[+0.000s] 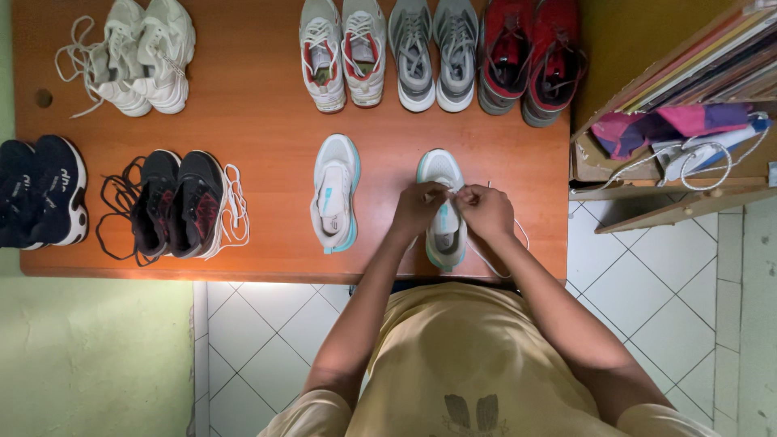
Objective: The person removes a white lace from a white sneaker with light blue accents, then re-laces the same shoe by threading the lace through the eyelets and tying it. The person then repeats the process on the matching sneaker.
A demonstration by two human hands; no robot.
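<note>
A white and teal sneaker [443, 235] lies on the brown wooden table [267, 105] near its front edge. Both my hands meet over its laces. My left hand [418, 209] pinches the white lace [495, 260] at the shoe's middle. My right hand [486, 212] grips the lace from the right, and a loose loop of it trails past my right wrist. The matching sneaker [336, 193] rests a little to the left, untouched.
Across the table's back stand white sneakers [146, 57], a white and red pair [342, 50], a grey pair [433, 50] and a red pair [530, 57]. Black pairs [178, 202] [40, 190] lie left. A shelf with books [688, 89] is at the right.
</note>
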